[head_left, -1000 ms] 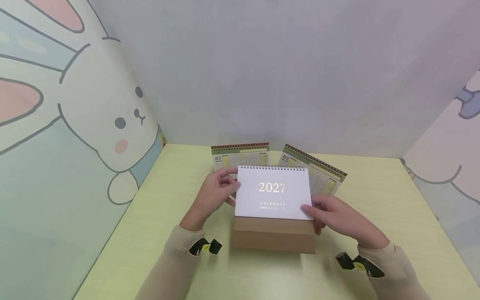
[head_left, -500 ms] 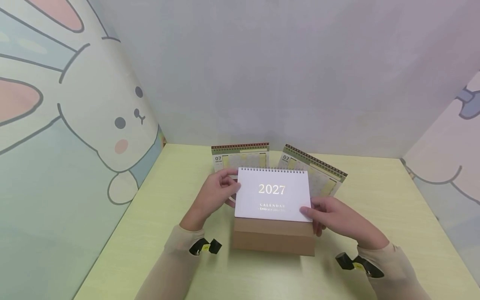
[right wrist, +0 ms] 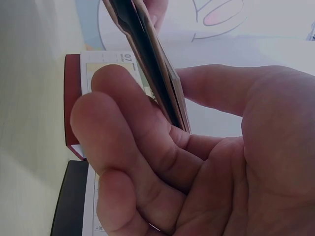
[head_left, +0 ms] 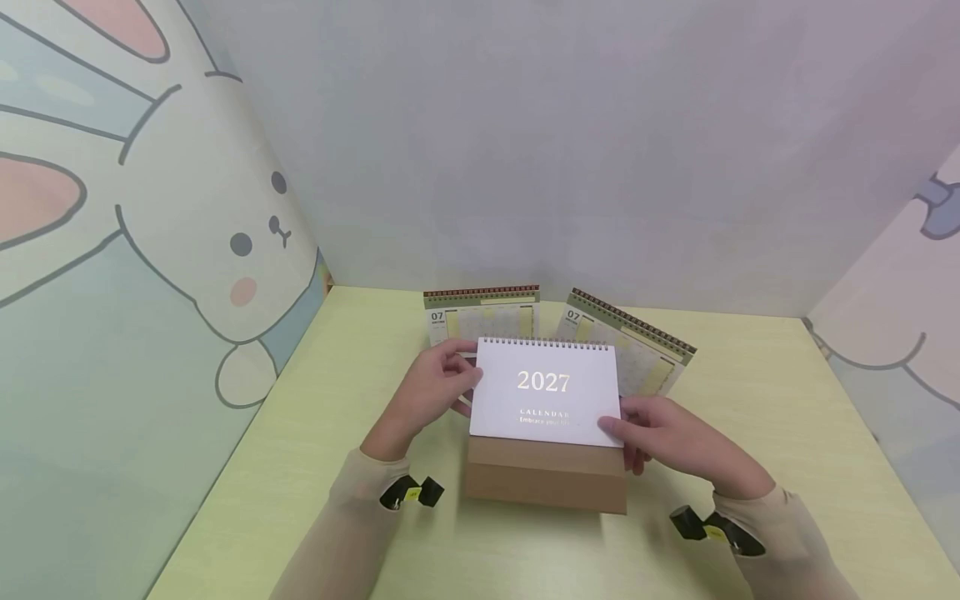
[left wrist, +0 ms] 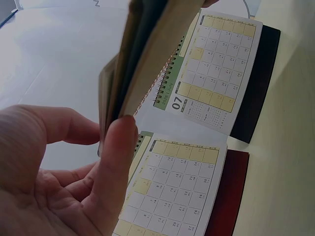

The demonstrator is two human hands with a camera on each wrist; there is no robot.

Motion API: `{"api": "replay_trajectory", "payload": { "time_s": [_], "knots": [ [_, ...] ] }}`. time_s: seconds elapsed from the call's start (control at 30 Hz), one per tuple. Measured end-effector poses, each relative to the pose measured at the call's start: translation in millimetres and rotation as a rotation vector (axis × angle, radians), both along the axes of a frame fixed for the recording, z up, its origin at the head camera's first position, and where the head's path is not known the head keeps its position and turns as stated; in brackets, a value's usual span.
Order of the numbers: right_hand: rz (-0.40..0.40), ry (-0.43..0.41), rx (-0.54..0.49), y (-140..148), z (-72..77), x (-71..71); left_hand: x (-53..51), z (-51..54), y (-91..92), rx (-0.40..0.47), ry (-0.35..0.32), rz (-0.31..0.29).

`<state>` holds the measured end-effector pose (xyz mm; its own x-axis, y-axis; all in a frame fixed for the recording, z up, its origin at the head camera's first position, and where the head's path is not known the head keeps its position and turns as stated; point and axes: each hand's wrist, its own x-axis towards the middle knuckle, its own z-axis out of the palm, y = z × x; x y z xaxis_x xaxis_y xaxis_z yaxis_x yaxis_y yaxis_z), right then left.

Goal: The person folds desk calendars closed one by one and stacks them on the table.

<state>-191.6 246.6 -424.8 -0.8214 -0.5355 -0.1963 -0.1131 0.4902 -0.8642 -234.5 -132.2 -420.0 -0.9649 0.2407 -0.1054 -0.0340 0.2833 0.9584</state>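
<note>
A spiral-bound desk calendar (head_left: 546,400) with a white cover reading 2027 and a brown cardboard base is held between both hands. On its left edge, my left hand (head_left: 429,385) pinches with the thumb at the front. Its right edge is gripped low down by my right hand (head_left: 667,435), thumb on the cover and the other fingers behind. The left wrist view shows the calendar (left wrist: 152,64) edge-on between thumb and finger. From the right wrist, the calendar's folded layers (right wrist: 150,64) appear edge-on, with the lower fingers loosely bent beneath.
Behind stand two more desk calendars, one with a red base (left wrist: 230,191) at the left and one with a black base (left wrist: 261,83) angled at the right. Both show month 07. The pale yellow table (head_left: 360,350) meets a grey wall (head_left: 555,167) at the back.
The held calendar has sunk slightly towards me, its right side a little more, and the right hand has moved down with it. The left hand has hardly moved. The standing calendars are unchanged.
</note>
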Motion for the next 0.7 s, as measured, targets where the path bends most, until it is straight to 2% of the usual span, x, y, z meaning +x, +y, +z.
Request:
{"api": "replay_trajectory", "payload": {
  "time_s": [0.27, 0.7],
  "knots": [
    [0.005, -0.004, 0.018, -0.9, -1.0, -0.6, -0.4, -2.7, 1.1, -0.013, -0.007, 0.006],
    [0.037, -0.040, 0.039, -0.5, -8.6, -4.0, -2.6, -8.3, 4.2, -0.097, -0.041, 0.010]
  ]
}}
